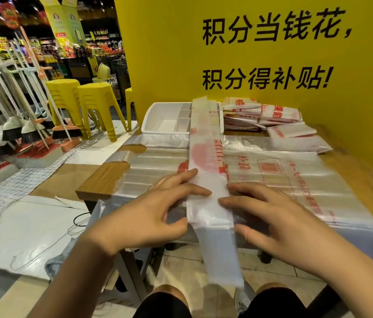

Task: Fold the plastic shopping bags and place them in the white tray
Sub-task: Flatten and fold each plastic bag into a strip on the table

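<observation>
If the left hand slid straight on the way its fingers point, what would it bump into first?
The left hand touches the folded bag strip with its fingertips. Crossing that, it would likely meet the right hand, whose fingertips rest on the strip's opposite edge.

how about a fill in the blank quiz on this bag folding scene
The left hand and right hand both press the long folded bag on the ___ table.
The pile of folded bags sits to the ___ of the white tray.
The stools left of the table are ___.
Missing: wooden; right; yellow
</observation>
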Demonstrator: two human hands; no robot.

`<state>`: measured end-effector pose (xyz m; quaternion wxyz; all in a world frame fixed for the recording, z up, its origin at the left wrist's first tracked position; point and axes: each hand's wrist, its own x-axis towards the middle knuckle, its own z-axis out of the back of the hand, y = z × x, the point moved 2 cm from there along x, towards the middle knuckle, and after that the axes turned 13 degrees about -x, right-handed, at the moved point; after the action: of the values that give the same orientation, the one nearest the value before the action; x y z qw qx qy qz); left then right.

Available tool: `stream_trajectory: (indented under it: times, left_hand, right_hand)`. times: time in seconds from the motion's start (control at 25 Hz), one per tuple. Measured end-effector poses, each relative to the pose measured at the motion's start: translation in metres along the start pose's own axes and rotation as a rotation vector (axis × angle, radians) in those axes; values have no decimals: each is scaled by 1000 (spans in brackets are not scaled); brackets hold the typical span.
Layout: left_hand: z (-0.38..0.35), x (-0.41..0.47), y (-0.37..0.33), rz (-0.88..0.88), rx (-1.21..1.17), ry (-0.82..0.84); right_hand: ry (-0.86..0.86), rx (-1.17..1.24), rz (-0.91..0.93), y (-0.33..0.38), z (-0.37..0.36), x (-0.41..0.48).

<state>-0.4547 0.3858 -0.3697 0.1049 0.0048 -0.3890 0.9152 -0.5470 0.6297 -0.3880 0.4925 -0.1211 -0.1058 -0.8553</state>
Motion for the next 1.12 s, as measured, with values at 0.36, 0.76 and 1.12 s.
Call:
stream_trajectory:
  times: [0.36,0.76,1.12]
  left_hand:
    - [-18,5,-3,-143,-20,-238]
    - [-23,3,-8,-121,-274,-293]
    - [-38,20,-7,39,-154,-570]
  right_hand:
    - [-76,77,-80,6,2,3]
    - [-61,546,-256,16,8,13]
    - [-224,379,-443,20,-2,17]
